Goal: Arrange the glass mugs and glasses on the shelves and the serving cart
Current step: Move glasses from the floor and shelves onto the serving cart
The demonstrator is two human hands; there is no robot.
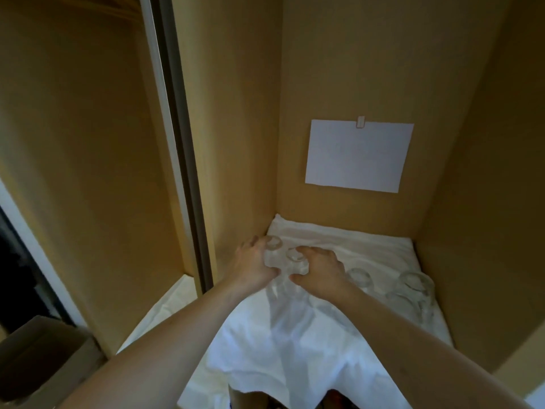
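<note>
Inside a wooden cupboard, a shelf is covered with a white cloth [295,335]. My left hand [253,265] grips a clear glass [272,246] near the back left corner. My right hand [323,274] grips a second clear glass [295,259] right beside the first; the two glasses nearly touch. Both stand upside down on the cloth. More upturned glasses stand to the right: one [359,277] just past my right hand and a group [413,290] near the right wall.
A white sheet of paper [358,156] is clipped to the cupboard's back wall. A sliding door frame [180,143] separates this bay from a left bay with its own white cloth [165,314]. A cardboard box [38,355] sits at lower left.
</note>
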